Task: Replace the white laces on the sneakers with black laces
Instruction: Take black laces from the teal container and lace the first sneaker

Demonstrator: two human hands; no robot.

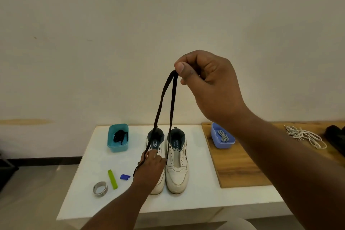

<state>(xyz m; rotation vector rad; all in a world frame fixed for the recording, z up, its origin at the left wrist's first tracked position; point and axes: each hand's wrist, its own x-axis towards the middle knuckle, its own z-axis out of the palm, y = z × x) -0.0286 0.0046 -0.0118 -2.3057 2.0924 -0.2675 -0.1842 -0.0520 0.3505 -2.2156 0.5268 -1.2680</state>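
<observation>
Two hands at work, both on one long black flat shoelace (164, 102). Right hand (207, 84): raised high above the table, thumb and fingers pinching the two strands of the lace together at the top. Left hand (151, 170): low, resting on the left white leather sneaker (158, 183), fingers curled round the lace where both strands come down to the shoe; a short tail of lace hangs out to the left of the hand.

One right white leather sneaker (177, 166), just beside its mate, toes toward the viewer, eyelets bare, no lace in it.

One white rectangular table (214, 198) carrying the pair. On it, to the left: a teal plastic tub (118, 146) holding a bundle of black lace (120, 135); a lime-green plastic bar (112, 179); a small blue plastic clip (125, 177); a silver roll of tape (100, 188).

One wooden board (235, 170) to the right, bearing a lavender plastic tub (222, 144) with a coiled grey lace (223, 135) inside. Farther right, a loose tangle of white laces (304, 135).
</observation>
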